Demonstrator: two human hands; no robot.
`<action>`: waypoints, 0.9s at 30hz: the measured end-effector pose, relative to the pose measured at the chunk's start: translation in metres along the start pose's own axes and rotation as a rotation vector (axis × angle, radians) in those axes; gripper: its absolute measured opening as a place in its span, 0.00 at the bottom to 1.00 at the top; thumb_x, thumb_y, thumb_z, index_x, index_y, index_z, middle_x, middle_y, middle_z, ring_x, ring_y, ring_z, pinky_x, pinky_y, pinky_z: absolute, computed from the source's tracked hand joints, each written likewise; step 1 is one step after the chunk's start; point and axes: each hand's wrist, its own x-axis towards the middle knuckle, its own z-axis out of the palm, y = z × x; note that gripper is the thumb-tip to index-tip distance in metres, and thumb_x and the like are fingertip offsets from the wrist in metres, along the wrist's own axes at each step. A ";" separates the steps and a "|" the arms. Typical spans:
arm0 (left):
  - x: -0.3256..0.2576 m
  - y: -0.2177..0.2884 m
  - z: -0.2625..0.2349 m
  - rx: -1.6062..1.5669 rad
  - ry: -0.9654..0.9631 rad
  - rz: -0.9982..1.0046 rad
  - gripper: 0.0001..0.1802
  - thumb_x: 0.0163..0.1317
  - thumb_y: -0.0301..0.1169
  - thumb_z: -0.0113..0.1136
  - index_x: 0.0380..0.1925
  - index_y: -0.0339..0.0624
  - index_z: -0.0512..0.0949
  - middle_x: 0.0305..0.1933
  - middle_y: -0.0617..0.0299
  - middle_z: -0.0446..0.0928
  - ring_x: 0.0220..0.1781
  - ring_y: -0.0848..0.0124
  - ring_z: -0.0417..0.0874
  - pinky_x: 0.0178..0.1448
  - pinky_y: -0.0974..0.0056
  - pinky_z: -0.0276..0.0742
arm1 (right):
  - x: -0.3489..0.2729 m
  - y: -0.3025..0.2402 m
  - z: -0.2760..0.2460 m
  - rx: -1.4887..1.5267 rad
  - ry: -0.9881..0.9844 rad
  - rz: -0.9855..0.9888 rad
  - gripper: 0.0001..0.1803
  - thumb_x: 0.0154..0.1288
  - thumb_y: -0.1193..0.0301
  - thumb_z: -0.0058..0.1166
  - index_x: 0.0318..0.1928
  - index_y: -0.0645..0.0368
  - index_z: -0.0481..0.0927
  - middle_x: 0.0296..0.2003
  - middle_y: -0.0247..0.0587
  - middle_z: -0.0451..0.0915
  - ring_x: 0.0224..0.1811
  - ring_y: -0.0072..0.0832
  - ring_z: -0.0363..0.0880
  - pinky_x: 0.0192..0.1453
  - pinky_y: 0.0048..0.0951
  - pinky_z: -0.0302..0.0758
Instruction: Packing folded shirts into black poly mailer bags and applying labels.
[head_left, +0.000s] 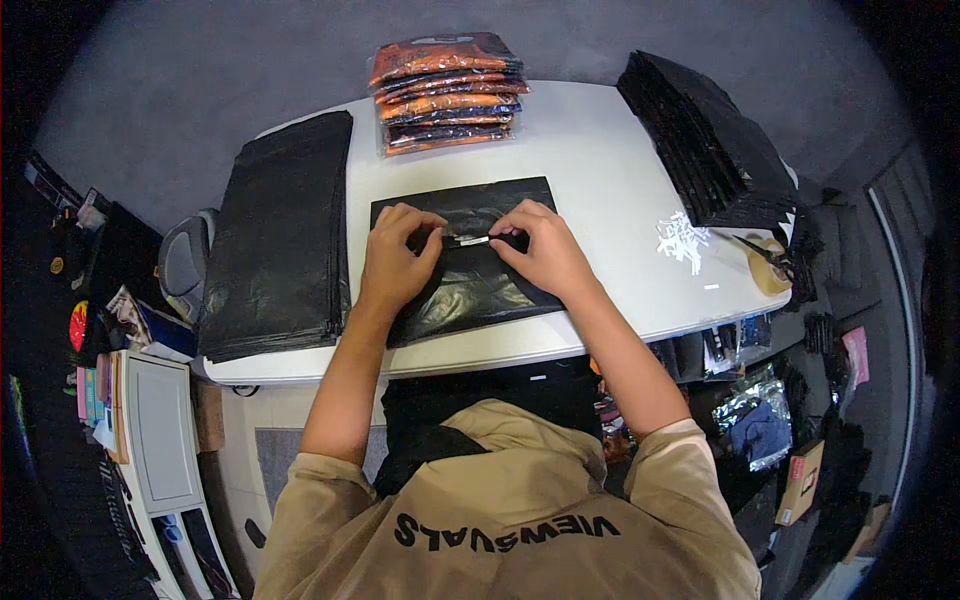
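A shiny black plastic bag lies flat on the white table in front of me. My left hand is on its left part, thumb and fingertips pinched together at a dark fold. Opposite it, my right hand pinches the same fold from the right. Between the two hands a small white label shows on the fold. Whether the label is stuck down cannot be seen.
A stack of flat black bags lies left. Orange-and-dark garments in clear packs are piled at the back. Folded black packages, white paper slips, a tape roll and scissors occupy the table's right side.
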 end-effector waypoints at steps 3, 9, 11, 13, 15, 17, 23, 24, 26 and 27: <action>0.001 0.000 -0.002 -0.032 0.066 -0.003 0.07 0.64 0.23 0.71 0.41 0.39 0.91 0.40 0.54 0.86 0.44 0.59 0.86 0.49 0.56 0.82 | -0.002 -0.005 -0.005 0.003 0.064 -0.012 0.09 0.63 0.73 0.75 0.42 0.61 0.91 0.36 0.44 0.85 0.41 0.37 0.86 0.49 0.37 0.82; 0.000 0.010 -0.004 -0.301 0.195 -0.148 0.03 0.70 0.24 0.73 0.41 0.36 0.90 0.30 0.63 0.83 0.32 0.74 0.84 0.38 0.64 0.79 | -0.023 -0.025 -0.025 0.131 0.186 0.327 0.20 0.77 0.62 0.68 0.29 0.63 0.84 0.18 0.40 0.72 0.22 0.27 0.69 0.31 0.33 0.68; -0.001 0.042 -0.004 -0.382 0.123 -0.406 0.13 0.76 0.29 0.71 0.31 0.34 0.87 0.20 0.71 0.76 0.24 0.82 0.75 0.31 0.68 0.72 | -0.044 -0.019 -0.029 0.303 0.318 0.274 0.29 0.86 0.58 0.57 0.25 0.64 0.76 0.15 0.34 0.66 0.21 0.21 0.61 0.28 0.32 0.63; -0.009 0.046 0.006 -0.392 0.107 -0.286 0.17 0.77 0.30 0.70 0.27 0.35 0.84 0.20 0.70 0.75 0.24 0.82 0.73 0.30 0.67 0.69 | -0.062 -0.021 -0.030 0.413 0.367 0.267 0.28 0.86 0.59 0.56 0.25 0.64 0.76 0.17 0.32 0.67 0.23 0.19 0.62 0.29 0.31 0.63; -0.014 0.067 0.023 -0.442 0.062 -0.161 0.25 0.80 0.32 0.64 0.20 0.36 0.75 0.19 0.67 0.73 0.24 0.81 0.69 0.30 0.67 0.64 | -0.086 -0.016 -0.040 0.520 0.344 0.295 0.25 0.88 0.58 0.52 0.30 0.62 0.77 0.24 0.28 0.72 0.29 0.16 0.66 0.35 0.26 0.65; -0.018 0.100 0.040 -0.423 -0.068 -0.090 0.23 0.83 0.35 0.58 0.24 0.37 0.78 0.24 0.67 0.75 0.29 0.79 0.72 0.35 0.65 0.68 | -0.100 -0.022 -0.050 0.682 0.380 0.357 0.24 0.89 0.58 0.50 0.33 0.60 0.78 0.26 0.27 0.72 0.31 0.16 0.67 0.36 0.25 0.66; -0.002 0.187 0.114 -0.528 -0.207 0.339 0.19 0.84 0.38 0.53 0.39 0.36 0.84 0.28 0.67 0.79 0.29 0.80 0.75 0.34 0.69 0.72 | -0.139 -0.040 -0.058 0.967 0.431 0.408 0.35 0.93 0.47 0.30 0.50 0.64 0.84 0.35 0.29 0.76 0.39 0.22 0.73 0.49 0.27 0.73; -0.005 0.201 0.125 -0.676 -0.407 0.097 0.20 0.85 0.40 0.52 0.41 0.35 0.84 0.29 0.67 0.80 0.28 0.81 0.76 0.33 0.70 0.72 | -0.144 -0.037 -0.051 0.985 0.580 0.387 0.37 0.93 0.46 0.29 0.52 0.66 0.84 0.36 0.29 0.77 0.40 0.23 0.74 0.50 0.28 0.74; 0.003 0.221 0.138 -0.695 -0.591 0.008 0.14 0.82 0.31 0.57 0.39 0.32 0.83 0.30 0.57 0.81 0.29 0.74 0.81 0.35 0.64 0.79 | -0.163 -0.031 -0.058 0.994 0.757 0.374 0.38 0.93 0.45 0.28 0.54 0.67 0.85 0.36 0.30 0.78 0.40 0.23 0.75 0.51 0.29 0.74; 0.007 0.229 0.147 -0.723 -0.708 -0.124 0.13 0.81 0.31 0.58 0.39 0.32 0.83 0.31 0.59 0.82 0.29 0.74 0.81 0.34 0.65 0.78 | -0.173 -0.031 -0.066 1.062 0.756 0.381 0.39 0.93 0.45 0.28 0.53 0.67 0.85 0.36 0.30 0.78 0.39 0.23 0.74 0.50 0.29 0.73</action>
